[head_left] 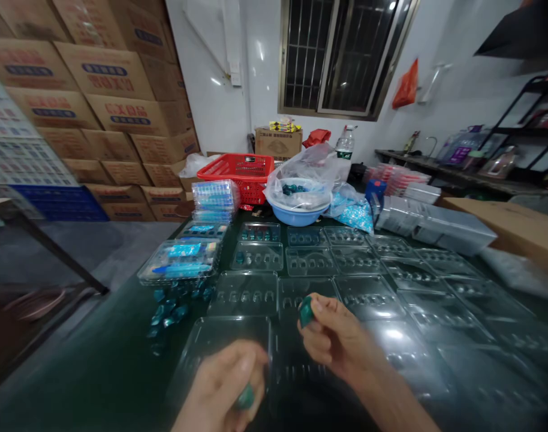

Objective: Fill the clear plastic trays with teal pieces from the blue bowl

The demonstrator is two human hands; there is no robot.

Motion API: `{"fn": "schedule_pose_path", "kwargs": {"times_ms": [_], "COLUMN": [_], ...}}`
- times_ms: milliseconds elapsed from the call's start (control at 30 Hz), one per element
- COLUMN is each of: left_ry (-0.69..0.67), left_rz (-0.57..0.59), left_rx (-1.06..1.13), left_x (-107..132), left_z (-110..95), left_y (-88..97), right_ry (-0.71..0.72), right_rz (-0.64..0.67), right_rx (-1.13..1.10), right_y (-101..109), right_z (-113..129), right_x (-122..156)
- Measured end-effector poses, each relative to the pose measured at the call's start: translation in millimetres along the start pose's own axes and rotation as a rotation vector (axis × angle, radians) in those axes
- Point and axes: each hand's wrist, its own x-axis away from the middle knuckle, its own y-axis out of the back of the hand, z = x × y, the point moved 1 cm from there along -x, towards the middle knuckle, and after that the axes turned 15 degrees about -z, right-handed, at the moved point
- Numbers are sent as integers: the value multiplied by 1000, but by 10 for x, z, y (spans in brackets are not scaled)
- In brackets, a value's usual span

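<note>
My right hand [337, 342] pinches a small teal piece [306, 312] between thumb and fingers, just above a clear plastic blister tray [301, 291]. Lower down, my left hand [224, 390] is closed around another small teal piece [246, 397], hovering over a clear tray [220, 342] at the table's near edge. Several empty clear trays [382, 270] lie in rows across the dark green table [112, 360]. A loose pile of teal pieces [175, 306] sits to the left of my hands.
A blue bowl [296, 213] lined with a plastic bag holds more teal pieces at the back. Beside it stand a red basket [238, 171], stacked filled trays [213, 201] and a water bottle [345, 147]. Cardboard boxes [107, 102] fill the left wall.
</note>
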Motion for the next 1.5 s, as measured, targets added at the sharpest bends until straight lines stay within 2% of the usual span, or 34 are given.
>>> {"fn": "schedule_pose_path", "kwargs": {"times_ms": [67,167,300,400,467,567,633,700,800,867,1067,1133,1233,1267,1367,1433,1500], "left_ry": [26,10,16,70,141,258,300,286,190,156,181,243,303,301,276,288,302], "left_rz": [10,-10,-50,-41,9,147,199,193,82,25,75,29,-1,12,43,43,65], "left_rx": [16,21,3,86,217,424,457,368,192,165,250,341,435,437,422,439,474], "left_x": [-62,-64,-10,-18,-51,-109,-131,-131,-106,-87,-87,-105,-141,-156,-204,-239,-275], "left_z": [-46,-71,-31,5,42,116,146,140,86,69,128,120,80,68,59,69,67], "left_y": [-90,-170,-148,-110,-100,-103,-105,-106,-103,-104,-97,-82,-74,-76,-88,-94,-96], "right_ry": [-65,-106,-49,17,47,87,131,189,253,244,144,205,432,504,624,666,658], "right_rz": [71,109,60,21,-1,7,18,17,3,-1,-86,-121,-174,-146,46,127,147], "right_rx": [74,204,462,669,777,897,962,1020,1078,1064,941,953,975,993,1121,1214,1281], "right_y": [-112,-205,-187,-168,-180,-221,-246,-260,-264,-253,-141,-125,-175,-208,-305,-335,-337], "right_z": [-138,-200,-154,-141,-133,-102,-71,-46,-45,-80,-246,-227,-132,-106,-92,-114,-134], "right_x": [34,55,35,22,21,27,34,40,42,35,-25,-24,20,38,60,38,-12]}}
